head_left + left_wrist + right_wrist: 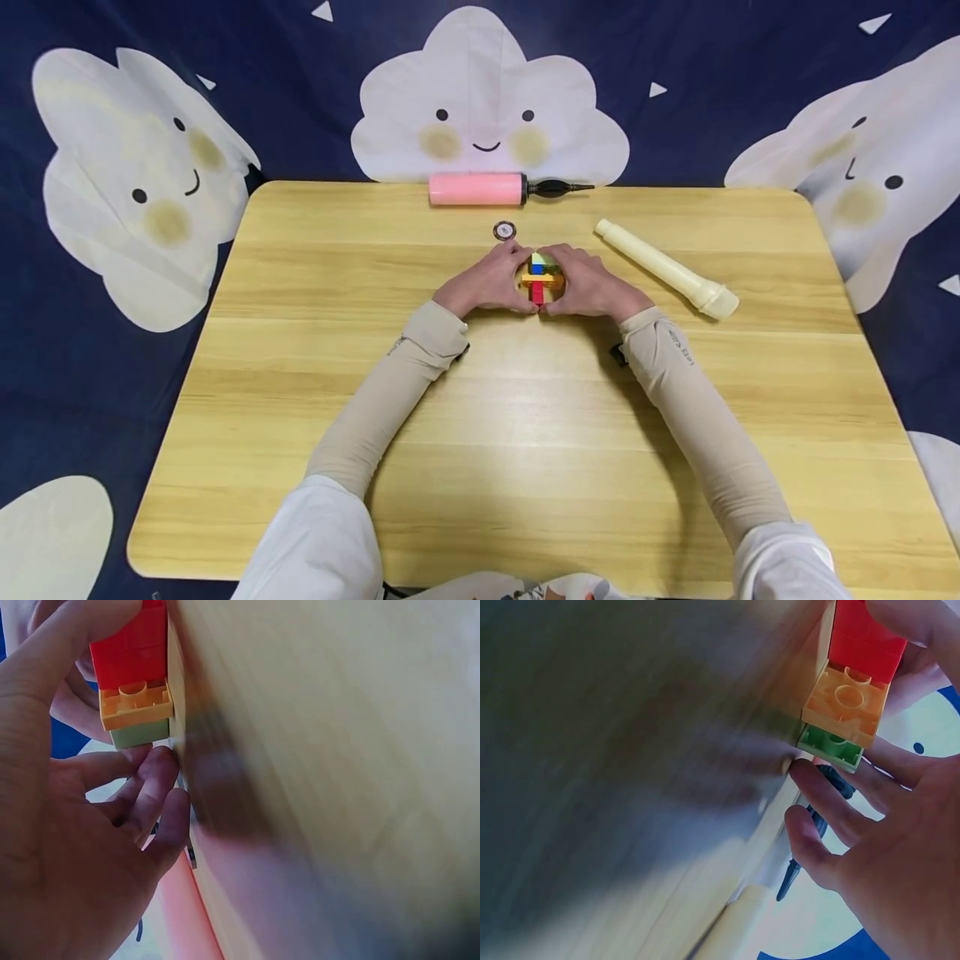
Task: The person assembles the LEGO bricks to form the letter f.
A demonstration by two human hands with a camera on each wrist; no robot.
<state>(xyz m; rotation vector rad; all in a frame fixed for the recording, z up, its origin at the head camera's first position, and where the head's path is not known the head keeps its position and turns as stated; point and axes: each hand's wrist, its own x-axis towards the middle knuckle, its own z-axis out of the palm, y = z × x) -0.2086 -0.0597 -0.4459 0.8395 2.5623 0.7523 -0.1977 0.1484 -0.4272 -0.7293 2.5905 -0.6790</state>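
A small model of toy building bricks [537, 292] lies on the table between both hands, with red, orange-yellow, blue and green parts. From the left side my left hand [492, 279] holds it, thumb at the near red end and fingers curved round the far end. My right hand [590, 283] mirrors this grip on the right. In the left wrist view the red brick [135, 646] is under the thumb, and fingertips are at the green brick [141, 733]. The right wrist view shows the orange brick [845, 697] with its studs or sockets facing sideways.
Beyond the hands lies a round chip [505, 230] with a dark rim. A pink hand pump [476, 190] with a black nozzle rests along the table's back edge. To the right is a cream microphone-shaped stick [663, 265]. Cloud-printed dark blue cloth [300, 100] hangs behind the wooden table [510, 467].
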